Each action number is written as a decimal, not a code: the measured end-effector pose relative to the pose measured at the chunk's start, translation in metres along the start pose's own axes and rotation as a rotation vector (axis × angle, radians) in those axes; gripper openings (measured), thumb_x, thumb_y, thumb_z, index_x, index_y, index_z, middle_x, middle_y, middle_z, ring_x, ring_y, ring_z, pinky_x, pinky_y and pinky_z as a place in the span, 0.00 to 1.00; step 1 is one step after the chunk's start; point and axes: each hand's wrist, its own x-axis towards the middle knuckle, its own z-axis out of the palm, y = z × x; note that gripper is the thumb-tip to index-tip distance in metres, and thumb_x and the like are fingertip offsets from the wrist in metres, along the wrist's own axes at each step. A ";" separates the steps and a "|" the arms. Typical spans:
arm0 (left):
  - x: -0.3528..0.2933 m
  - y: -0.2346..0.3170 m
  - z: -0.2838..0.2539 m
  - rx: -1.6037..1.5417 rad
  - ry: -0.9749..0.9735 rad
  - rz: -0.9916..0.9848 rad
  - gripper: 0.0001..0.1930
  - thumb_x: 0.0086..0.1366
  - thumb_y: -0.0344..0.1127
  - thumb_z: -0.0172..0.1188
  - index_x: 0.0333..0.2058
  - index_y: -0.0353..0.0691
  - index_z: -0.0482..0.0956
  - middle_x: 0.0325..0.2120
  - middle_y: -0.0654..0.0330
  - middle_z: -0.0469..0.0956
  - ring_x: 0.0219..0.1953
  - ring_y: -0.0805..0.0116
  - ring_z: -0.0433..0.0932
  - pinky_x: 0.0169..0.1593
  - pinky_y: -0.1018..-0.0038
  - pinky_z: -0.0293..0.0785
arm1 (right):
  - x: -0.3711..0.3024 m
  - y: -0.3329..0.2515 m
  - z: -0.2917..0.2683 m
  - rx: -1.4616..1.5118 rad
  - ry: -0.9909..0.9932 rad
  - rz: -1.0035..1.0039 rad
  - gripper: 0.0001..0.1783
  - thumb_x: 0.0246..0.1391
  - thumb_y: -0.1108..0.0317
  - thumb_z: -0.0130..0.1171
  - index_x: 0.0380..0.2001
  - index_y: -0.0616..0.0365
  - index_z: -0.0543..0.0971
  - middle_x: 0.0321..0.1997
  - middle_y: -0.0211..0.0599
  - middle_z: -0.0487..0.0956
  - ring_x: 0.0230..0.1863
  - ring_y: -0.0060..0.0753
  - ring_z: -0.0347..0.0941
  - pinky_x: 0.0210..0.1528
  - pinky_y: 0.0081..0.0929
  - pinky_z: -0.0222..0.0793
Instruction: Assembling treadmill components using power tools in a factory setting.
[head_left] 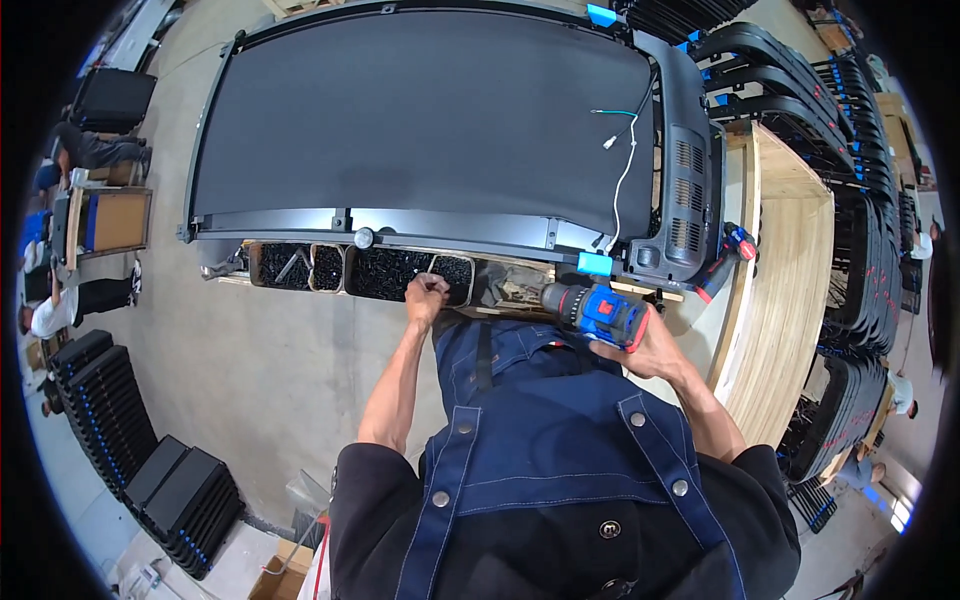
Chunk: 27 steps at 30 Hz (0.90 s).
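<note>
My left hand reaches down into a row of bins, its fingers drawn together at the edge of a bin of small black screws; whatever they pinch is too small to make out. A wider bin of black fasteners lies just left of it. My right hand grips a blue and black cordless drill with red accents, its chuck toward the left. Beyond both hands lies a treadmill deck with a black belt, and a vented motor cover at its right end.
A white cable lies loose over the belt's right end. Blue foam pieces sit on the frame. A second red and blue power tool rests by a wooden crate. Stacked black parts stand at left; other people work farther off.
</note>
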 end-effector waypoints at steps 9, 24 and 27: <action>-0.105 0.136 -0.007 -1.342 -0.481 -0.255 0.12 0.72 0.37 0.60 0.49 0.37 0.78 0.41 0.53 0.83 0.41 0.62 0.85 0.45 0.71 0.86 | 0.013 -0.007 0.018 0.196 -0.066 -0.128 0.25 0.44 0.67 0.73 0.46 0.64 0.78 0.36 0.39 0.82 0.38 0.34 0.78 0.49 0.33 0.75; -0.114 0.186 0.005 -1.374 -0.536 -0.331 0.12 0.69 0.42 0.63 0.39 0.37 0.80 0.32 0.58 0.82 0.34 0.67 0.83 0.42 0.72 0.83 | -0.004 0.028 0.026 0.409 0.005 -0.019 0.33 0.44 0.67 0.75 0.54 0.64 0.74 0.50 0.41 0.80 0.48 0.29 0.76 0.56 0.30 0.73; -0.115 0.197 0.006 -1.173 -0.492 -0.248 0.12 0.69 0.42 0.64 0.39 0.37 0.80 0.30 0.60 0.82 0.33 0.69 0.83 0.41 0.73 0.83 | -0.009 0.022 0.019 0.276 0.011 0.008 0.29 0.44 0.67 0.75 0.49 0.65 0.76 0.43 0.39 0.82 0.42 0.27 0.77 0.52 0.29 0.75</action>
